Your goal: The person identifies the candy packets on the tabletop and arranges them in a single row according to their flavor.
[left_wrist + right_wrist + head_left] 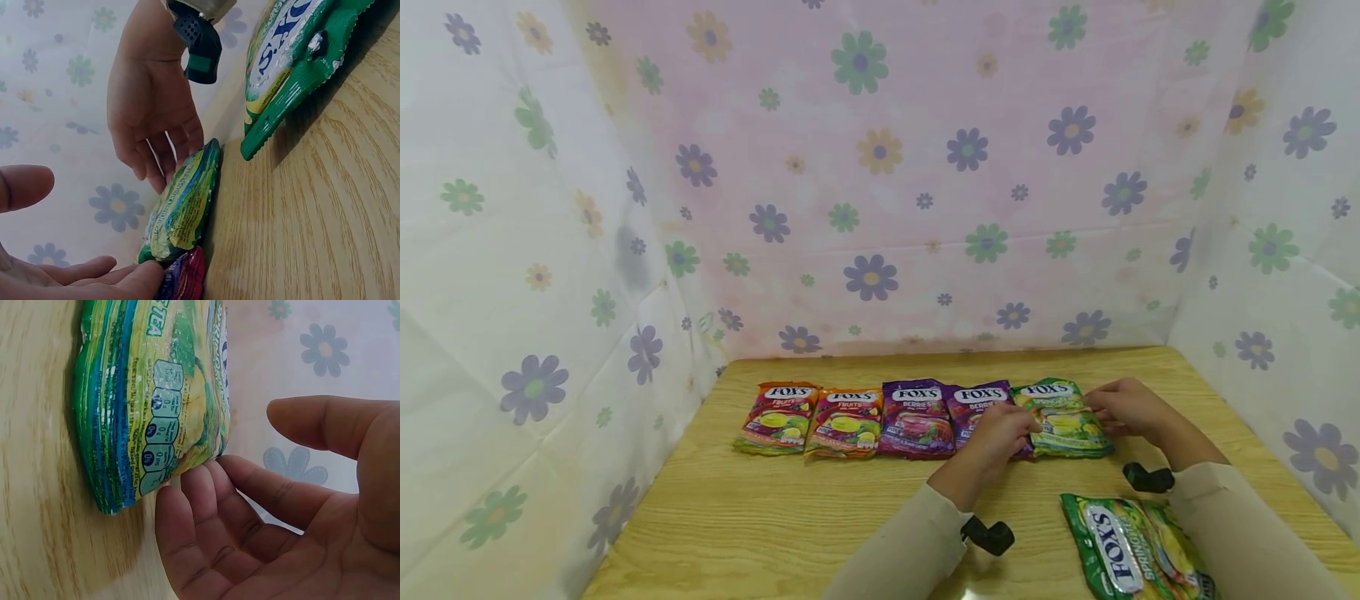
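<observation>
A green Fox's candy bag lies at the right end of a row on the table. My right hand touches its right edge with the fingertips, the thumb held apart from it, as the right wrist view shows. At the left edge of that bag is my left hand, its fingers extended over the neighbouring purple candy bag and partly hiding it. In the left wrist view, the left fingers lie beside the meeting edges of the green and purple bags, thumb raised.
Further left in the row lie another purple bag and two orange bags, one inner and one at the far left. A second green bag lies near the front, partly under the right sleeve. Flowered cloth surrounds the wooden table.
</observation>
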Action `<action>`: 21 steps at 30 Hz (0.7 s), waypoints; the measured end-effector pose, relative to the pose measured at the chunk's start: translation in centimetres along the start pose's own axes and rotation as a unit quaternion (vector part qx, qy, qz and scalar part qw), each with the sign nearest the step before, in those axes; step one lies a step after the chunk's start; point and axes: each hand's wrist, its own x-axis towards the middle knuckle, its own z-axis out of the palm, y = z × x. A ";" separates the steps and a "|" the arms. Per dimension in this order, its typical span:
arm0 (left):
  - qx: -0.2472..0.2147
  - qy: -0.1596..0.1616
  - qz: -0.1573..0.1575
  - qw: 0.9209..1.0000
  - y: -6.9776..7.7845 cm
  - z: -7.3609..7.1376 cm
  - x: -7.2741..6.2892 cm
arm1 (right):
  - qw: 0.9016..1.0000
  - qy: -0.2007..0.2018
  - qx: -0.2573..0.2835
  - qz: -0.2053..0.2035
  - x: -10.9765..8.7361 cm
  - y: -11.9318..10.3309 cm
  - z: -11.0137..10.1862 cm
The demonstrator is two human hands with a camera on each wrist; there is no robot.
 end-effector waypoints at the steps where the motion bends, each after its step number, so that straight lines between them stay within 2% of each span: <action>1: 0.000 0.001 0.001 1.000 0.0 0.0 0.0 | 1.000 -0.001 -0.001 0.001 0.0 0.1 0.0; 5: 0.003 0.007 0.002 1.000 0.1 0.0 -0.2 | 1.000 -0.005 -0.007 0.000 0.1 0.3 -0.1; 13: 0.039 0.004 -0.004 0.999 0.5 0.1 -0.9 | 1.000 -0.004 -0.021 -0.012 -0.3 0.2 -0.5; 21: 0.100 0.000 -0.005 0.995 0.8 0.7 -2.2 | 0.998 -0.010 -0.060 -0.034 -1.3 0.4 -0.9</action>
